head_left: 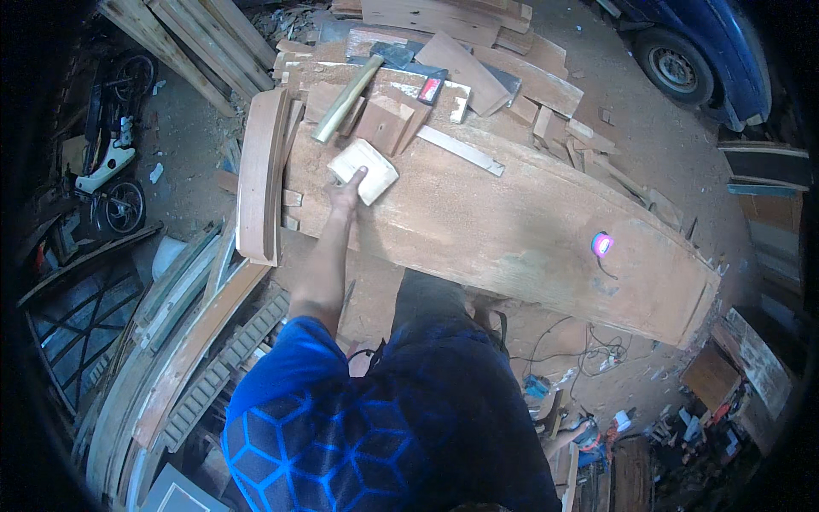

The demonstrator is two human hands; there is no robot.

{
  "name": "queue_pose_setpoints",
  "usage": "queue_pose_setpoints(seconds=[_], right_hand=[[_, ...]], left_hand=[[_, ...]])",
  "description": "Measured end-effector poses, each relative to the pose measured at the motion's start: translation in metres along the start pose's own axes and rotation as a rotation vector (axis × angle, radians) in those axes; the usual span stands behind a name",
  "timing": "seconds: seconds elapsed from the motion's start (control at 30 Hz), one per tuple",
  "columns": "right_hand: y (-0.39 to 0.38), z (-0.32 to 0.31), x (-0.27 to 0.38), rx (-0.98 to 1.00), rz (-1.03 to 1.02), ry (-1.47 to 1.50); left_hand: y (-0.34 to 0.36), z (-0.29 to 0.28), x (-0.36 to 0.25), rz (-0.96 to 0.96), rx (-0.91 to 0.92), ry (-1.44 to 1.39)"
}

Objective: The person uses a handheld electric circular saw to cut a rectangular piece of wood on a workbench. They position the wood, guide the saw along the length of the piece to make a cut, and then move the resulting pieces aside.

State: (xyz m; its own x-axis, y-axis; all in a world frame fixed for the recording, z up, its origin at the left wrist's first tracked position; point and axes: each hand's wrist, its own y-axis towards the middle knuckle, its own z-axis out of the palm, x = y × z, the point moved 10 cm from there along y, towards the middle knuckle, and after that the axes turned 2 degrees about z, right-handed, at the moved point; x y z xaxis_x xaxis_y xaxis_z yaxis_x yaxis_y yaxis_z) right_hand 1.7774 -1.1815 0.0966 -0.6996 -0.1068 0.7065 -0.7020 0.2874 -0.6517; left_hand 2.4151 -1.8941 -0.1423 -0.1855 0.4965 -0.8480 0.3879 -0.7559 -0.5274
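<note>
- Sawdust coats the long wooden surface [512,213] in this earth-floored workshop, with a motorcycle [124,158] off to the left and a blue vehicle [712,47] at the far right.
- From where I stand, the left hand [344,192] grips a pale wooden block [377,165] over the surface's left part, thumb laid across its upper face; the other fingers are hidden beneath or behind it.
- Down by the lower right edge, what looks like the right hand [563,439] reaches beside a blue-and-red tool [589,433]; I cannot tell whether its fingers close on it.
- As for progress, the block is already squarish with softened corners, and nothing looks fastened to it. Whether its faces need more work, I can't judge from here.
- Beyond it sit a greenish wooden stick [348,98], brown offcuts [384,124] and a light flat strip [461,151], all loose, none joined to the block.
- Curved boards [258,175] stand at the surface's left end; a round pink object [601,245], perhaps a tape measure, lies well apart to the right.
- For containers, I notice only a small dark packet [430,89] with a red label among the offcuts; its contents, if any, don't show.
</note>
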Motion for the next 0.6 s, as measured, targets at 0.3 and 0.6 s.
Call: queue_pose_setpoints(seconds=[0.3, 0.6], right_hand=[[-0.029, 0.011, -0.03, -0.01, -0.002, 0.018], [-0.049, 0.012, -0.047, -0.041, -0.003, 0.043]], left_hand=[[0.004, 0.115, -0.099, 0.202, 0.465, 0.228], [0.062, 0.16, -0.111, 0.245, 0.572, 0.841]])
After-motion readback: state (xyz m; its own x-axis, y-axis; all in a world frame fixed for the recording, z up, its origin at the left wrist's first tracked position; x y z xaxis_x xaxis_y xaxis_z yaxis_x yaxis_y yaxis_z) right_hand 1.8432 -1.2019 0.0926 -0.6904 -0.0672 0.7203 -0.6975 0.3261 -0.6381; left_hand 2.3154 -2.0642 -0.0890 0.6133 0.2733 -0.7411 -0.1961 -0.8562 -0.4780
